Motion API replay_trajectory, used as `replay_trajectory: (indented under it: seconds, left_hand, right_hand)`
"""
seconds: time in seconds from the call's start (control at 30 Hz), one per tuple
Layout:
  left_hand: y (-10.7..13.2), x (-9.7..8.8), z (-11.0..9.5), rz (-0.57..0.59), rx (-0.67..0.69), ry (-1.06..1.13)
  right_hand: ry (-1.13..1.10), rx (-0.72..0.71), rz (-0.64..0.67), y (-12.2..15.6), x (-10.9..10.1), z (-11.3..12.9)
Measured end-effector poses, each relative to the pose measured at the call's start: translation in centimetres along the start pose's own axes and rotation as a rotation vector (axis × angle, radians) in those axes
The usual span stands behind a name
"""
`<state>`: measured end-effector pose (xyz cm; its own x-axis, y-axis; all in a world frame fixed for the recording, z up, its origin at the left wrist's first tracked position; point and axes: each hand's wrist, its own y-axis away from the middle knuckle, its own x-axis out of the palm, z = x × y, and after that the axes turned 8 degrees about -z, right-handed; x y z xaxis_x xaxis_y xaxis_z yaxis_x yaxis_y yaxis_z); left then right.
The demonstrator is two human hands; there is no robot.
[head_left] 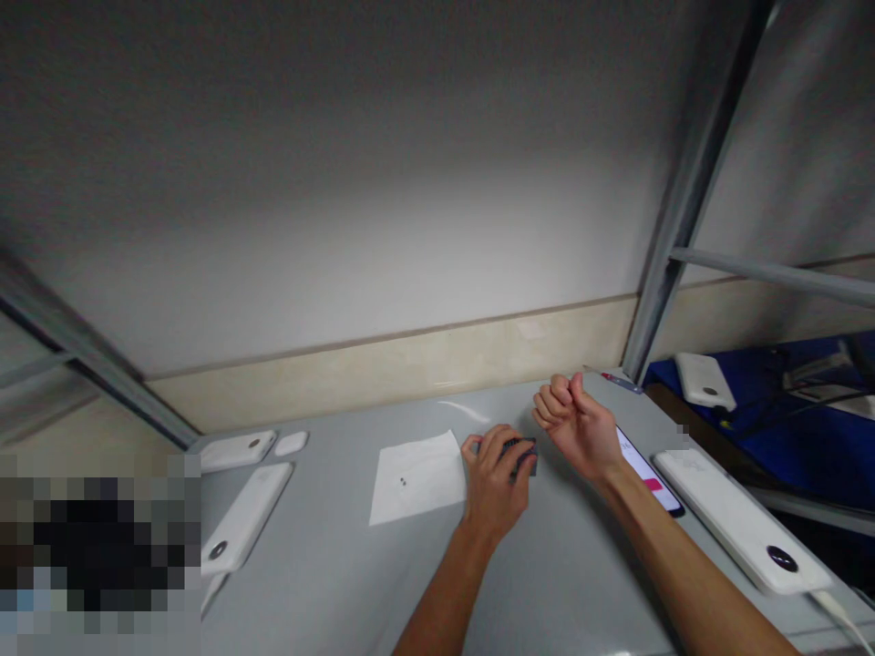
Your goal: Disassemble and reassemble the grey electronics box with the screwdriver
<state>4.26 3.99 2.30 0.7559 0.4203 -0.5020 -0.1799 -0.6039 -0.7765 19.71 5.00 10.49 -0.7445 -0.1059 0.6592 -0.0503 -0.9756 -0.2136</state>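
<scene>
My left hand [496, 478] rests on the grey table with its fingers bent around a small dark block-like object [529, 458]. The fingers cover most of that object, so its kind is not clear. Raised to the right of it, my right hand [574, 426] is closed, its fingers curled toward the palm. Whatever may be between those fingers is hidden. A white sheet of paper [424, 497] lies just left of my left hand, bearing a few tiny dark bits [403, 481].
A lit phone [649, 481] lies partly behind my right forearm, beside a large white power bank [738, 524] with a cable. A pen-like tool [619, 380] lies at the back. More white devices [250, 515] are at left. Metal posts [674, 228] flank the table before a wall.
</scene>
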Motion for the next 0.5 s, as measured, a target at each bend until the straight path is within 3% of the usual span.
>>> replay_trajectory:
  seconds: [0.37, 0.5]
  left_hand:
    - [-0.5, -0.3, -0.9, -0.012, -0.018, 0.089]
    - [-1.9, -2.7, 0.4, -0.096, -0.013, -0.021]
  right_hand:
    - [-0.094, -0.004, -0.068, -1.0, -2.5, 0.7]
    - [-0.191, -0.003, -0.115, -1.6, -3.8, 0.1]
